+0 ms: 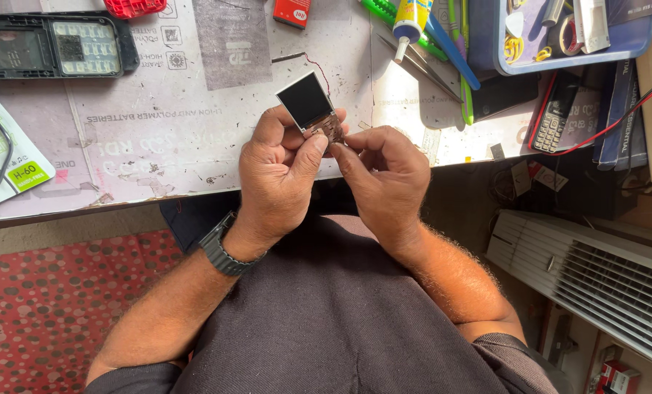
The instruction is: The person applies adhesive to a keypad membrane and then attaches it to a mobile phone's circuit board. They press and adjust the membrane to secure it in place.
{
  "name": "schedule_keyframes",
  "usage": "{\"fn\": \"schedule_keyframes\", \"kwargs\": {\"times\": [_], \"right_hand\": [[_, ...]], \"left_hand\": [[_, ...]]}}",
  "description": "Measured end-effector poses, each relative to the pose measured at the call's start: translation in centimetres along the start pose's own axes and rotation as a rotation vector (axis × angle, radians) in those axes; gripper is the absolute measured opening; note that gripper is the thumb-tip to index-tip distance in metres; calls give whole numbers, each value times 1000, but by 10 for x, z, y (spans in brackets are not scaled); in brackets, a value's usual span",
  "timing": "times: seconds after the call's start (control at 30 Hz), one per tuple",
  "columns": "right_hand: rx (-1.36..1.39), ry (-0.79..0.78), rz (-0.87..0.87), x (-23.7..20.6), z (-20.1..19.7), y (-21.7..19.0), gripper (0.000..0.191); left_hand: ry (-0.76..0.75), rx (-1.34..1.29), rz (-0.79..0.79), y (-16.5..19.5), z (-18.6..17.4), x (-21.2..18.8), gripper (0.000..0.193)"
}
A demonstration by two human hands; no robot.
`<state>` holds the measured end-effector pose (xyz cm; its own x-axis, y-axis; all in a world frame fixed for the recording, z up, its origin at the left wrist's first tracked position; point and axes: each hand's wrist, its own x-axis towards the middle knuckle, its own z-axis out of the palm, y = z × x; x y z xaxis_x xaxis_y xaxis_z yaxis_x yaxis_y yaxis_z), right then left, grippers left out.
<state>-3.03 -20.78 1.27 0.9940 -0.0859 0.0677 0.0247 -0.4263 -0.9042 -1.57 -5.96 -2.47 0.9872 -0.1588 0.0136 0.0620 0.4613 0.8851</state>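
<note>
Small display module (305, 100) held above the bench edge (158, 197), dark screen up, brown flex tail at its lower end. Left hand (278, 171) pinches the tail, thumb on top; right hand (384, 175) closed on it from the other side. Risks, as I judge them: the thin flex tearing under opposing pulls; the module slipping to the lap; sun glare hiding fine contacts.
</note>
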Motion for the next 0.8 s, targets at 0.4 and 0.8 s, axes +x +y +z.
{"fn": "schedule_keyframes", "kwargs": {"times": [0.4,0.8], "right_hand": [[-167,3,-207,2,2,2,16],[22,-43,-217,4,-4,-4,23]], "left_hand": [[18,110,70,-1,4,1,22],[-22,65,21,0,3,4,23]]}}
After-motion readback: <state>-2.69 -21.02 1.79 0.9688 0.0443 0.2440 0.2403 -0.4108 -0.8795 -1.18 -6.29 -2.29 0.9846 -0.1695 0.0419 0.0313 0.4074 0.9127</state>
